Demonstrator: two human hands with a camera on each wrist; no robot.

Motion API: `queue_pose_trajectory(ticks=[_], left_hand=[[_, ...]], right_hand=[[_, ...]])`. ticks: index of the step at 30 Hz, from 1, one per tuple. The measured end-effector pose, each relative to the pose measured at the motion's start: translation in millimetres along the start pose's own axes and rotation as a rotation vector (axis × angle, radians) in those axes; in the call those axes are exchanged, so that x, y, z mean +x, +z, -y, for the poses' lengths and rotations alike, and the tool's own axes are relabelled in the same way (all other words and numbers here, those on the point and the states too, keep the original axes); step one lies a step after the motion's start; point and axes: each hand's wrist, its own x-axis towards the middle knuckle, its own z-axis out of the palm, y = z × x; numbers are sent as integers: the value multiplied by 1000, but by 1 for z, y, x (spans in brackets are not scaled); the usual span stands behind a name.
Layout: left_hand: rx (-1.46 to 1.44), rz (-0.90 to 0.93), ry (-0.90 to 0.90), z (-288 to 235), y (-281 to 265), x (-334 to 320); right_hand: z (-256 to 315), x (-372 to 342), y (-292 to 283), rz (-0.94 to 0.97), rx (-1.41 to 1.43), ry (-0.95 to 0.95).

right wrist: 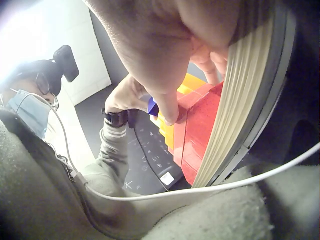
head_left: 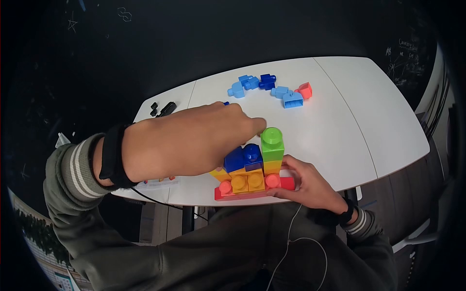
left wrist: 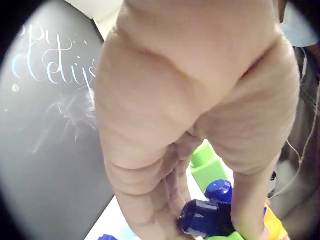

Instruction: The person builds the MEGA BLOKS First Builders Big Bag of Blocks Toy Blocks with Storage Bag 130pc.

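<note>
Block build: standing between the hands at the near edge of the table, its long axis running left to right.
Left hand: reaching in from the left, thumb and fingers pinching the dark blue part, so lying nearer to it than the right.
Right hand: gripping the right end of the red base, thumb on the near side.
Green block: standing upright just right of the dark blue part.
Light blue blocks: lying loose on the far side, well apart from the build.
</note>
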Motion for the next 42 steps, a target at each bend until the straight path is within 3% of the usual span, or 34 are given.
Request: queue_pose_trajectory(ticks=[6,13,16,20,23,29,31,35,38,40,42], left_hand=[[132,106,-150,-19,-22,8],[223,216,-275,-23,-8,16],[244,137,-167,-17,1,13],[258,157,-173,-17,1,14],[100,182,-242,-15,0,13],[126,-8,-70,-13,7,11],[2,171,-253,-18,-1,17],[35,63,-156,-11,10,14],[57,136,-166,-10,7,19],[41,285,-233,-9,-1,21],[65,205,-242,0,-26,15]], right_hand=[[-8,1,0,-17,-49,-94],[1,0,-1,-7,-49,-12],[-3,1,1,-15,-32,-41],[0,1,2,-25,5,-10],[3,1,0,-21,-5,-9],[-8,1,4,-41,14,-61],[-7,1,3,-50,19,-71],[-6,1,3,-42,7,-48],[-8,1,4,-45,5,-75],[-6,2,3,-53,1,-86],[-5,1,3,-40,2,-101]])
